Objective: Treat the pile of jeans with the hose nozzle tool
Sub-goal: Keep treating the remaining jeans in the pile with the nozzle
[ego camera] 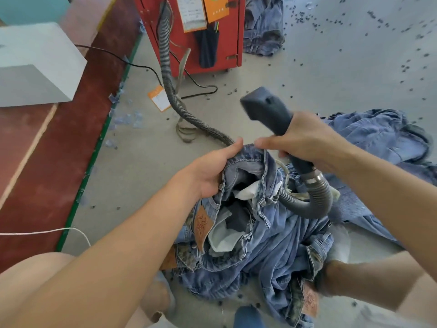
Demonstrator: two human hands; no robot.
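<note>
Jeans [260, 233] lie heaped on the grey floor [307, 74] at the person's knees, one pair lifted clear of the pile by its waistband. At left, the left hand [208, 171] grasps that waistband, thumb lying along the upper edge and fingers curled beneath, probably to hold the opening spread so the white pocket linings and dark interior face upward. At centre, the corrugated hose [165, 62] runs down from the red machine [203, 31], crosses the floor, passes behind the lifted pair and loops back up to the tool. At right, the right hand [305, 140] is clenched round the handle of the hose nozzle tool [267, 107], its forefinger stretched out to the waistband edge, seemingly helping to steady it; the dark head points up and away from the cloth, so treatment of this pair appears not yet begun. Further jeans lie spread at far right and behind the machine. Hidden or unclear: the nozzle's mouth faces away; the left fingers are covered by denim; the hose's course under the pile cannot be traced; the machine's labels are illegible.
</note>
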